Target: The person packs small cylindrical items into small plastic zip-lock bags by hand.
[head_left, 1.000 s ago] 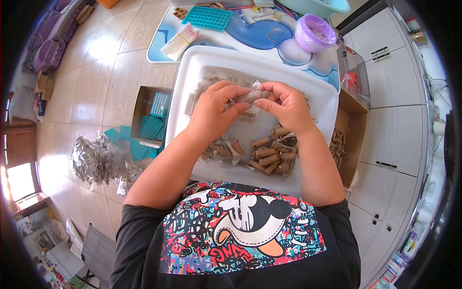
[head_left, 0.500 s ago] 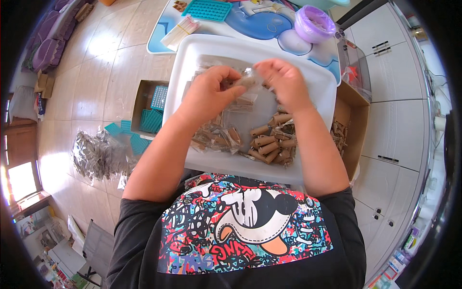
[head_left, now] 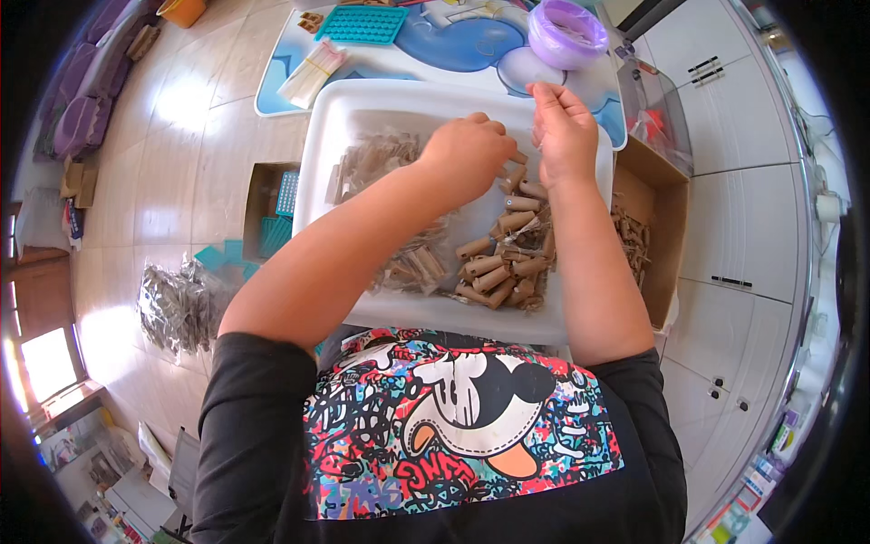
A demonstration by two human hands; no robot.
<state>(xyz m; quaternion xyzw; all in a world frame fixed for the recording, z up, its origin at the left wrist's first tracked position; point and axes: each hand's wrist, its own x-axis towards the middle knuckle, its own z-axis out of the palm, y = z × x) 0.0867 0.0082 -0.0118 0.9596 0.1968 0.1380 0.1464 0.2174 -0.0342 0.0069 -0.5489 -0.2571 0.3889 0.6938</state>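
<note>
A white plastic tray (head_left: 319,131) lies in front of me. Brown tubes (head_left: 512,220), short and open-ended, are heaped in its right half. Clear plastic packets (head_left: 381,163) with brown pieces inside cover the left half. My left hand (head_left: 467,154) reaches across to the far end of the tube heap, its fingers curled next to a tube; its fingertips are hidden. Above the tray's far right rim, my right hand (head_left: 566,131) is raised with thumb and forefinger pinched together. Whatever that pinch holds is too small to make out.
Beyond the tray is a blue-and-white table (head_left: 462,41) with a purple lined bowl (head_left: 566,36) and a teal grid tray (head_left: 362,24). Cardboard boxes (head_left: 666,195) flank the white tray. A heap of plastic packets (head_left: 177,304) lies on the floor at left.
My hands have moved apart. The left one went right, over to the tubes, and the right one rose to the far rim. The wrapped tube between them is no longer in sight there.
</note>
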